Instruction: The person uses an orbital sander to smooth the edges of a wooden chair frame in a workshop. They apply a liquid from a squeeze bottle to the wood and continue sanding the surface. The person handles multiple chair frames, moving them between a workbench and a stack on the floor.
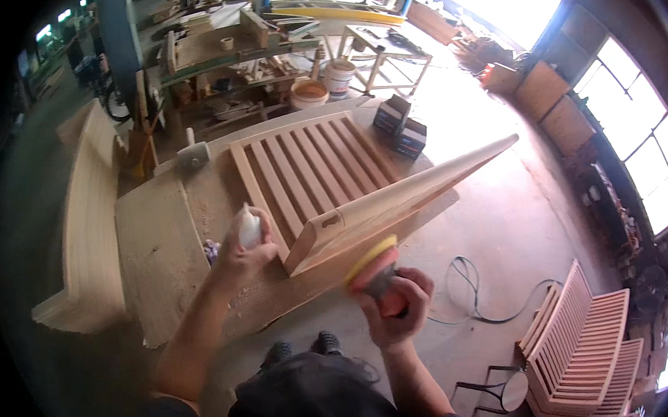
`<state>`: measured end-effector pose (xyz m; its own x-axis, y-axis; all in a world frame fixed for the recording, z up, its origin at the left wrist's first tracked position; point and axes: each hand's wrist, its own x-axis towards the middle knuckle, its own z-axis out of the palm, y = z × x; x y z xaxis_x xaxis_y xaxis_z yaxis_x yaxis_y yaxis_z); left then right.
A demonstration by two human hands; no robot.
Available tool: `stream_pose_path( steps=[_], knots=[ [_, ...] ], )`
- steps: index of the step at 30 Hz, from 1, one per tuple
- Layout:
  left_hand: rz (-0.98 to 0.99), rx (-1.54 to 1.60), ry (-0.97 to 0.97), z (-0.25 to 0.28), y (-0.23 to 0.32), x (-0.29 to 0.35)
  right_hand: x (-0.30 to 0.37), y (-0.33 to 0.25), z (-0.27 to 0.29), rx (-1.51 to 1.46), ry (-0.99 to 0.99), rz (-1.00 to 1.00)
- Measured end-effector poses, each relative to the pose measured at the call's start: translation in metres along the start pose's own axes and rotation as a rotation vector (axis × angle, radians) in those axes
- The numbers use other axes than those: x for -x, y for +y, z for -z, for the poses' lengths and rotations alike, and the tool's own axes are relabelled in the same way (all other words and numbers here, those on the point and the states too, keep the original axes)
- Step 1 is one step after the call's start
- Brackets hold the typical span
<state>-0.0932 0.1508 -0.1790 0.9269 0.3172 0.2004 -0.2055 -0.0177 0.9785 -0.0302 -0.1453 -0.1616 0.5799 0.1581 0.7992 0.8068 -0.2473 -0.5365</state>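
Observation:
My left hand (253,254) is closed around a small white bottle with a narrow tip (249,231), above the near left part of a wooden workbench (157,254). My right hand (404,305) grips a sander (377,276) with a yellow pad and a red and grey body, slightly blurred. The sander is raised in front of the bench edge, its pad turned up and away from me. On the bench lies a slatted wooden frame (310,159). A long wooden rail (403,191) with a slot in its end runs along the frame's near right side.
Two dark boxes (401,129) sit beyond the frame. A curved wooden piece (88,220) stands left of the bench. Slatted benches (580,346), a round-topped stool (513,392) and a looped hose (477,307) are at right. Buckets (309,94) and cluttered worktables (239,55) stand behind.

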Motion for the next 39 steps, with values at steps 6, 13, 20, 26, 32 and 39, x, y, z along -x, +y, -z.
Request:
stream_pose_path(
  steps=[6,13,20,26,32,39],
  knots=[
    [-0.032,0.159,-0.173,-0.043,-0.057,-0.010,-0.031,-0.015,-0.025,0.208,-0.001,0.224],
    [-0.139,-0.299,0.041,-0.065,-0.069,-0.009,-0.148,-0.090,0.007,0.365,-0.502,0.113],
    [-0.120,-0.219,0.254,-0.083,-0.077,-0.007,-0.283,-0.091,-0.060,0.565,-1.322,0.009],
    [-0.124,-0.226,0.239,-0.094,-0.079,-0.011,-0.301,-0.053,-0.151,0.667,-2.050,-0.362],
    [-0.054,-0.163,0.196,-0.085,-0.064,-0.011,-0.303,-0.083,-0.114,0.572,-1.767,-0.175],
    [-0.040,-0.177,0.201,-0.073,-0.076,-0.013,-0.203,-0.090,-0.019,0.380,-0.732,0.278]
  ],
)
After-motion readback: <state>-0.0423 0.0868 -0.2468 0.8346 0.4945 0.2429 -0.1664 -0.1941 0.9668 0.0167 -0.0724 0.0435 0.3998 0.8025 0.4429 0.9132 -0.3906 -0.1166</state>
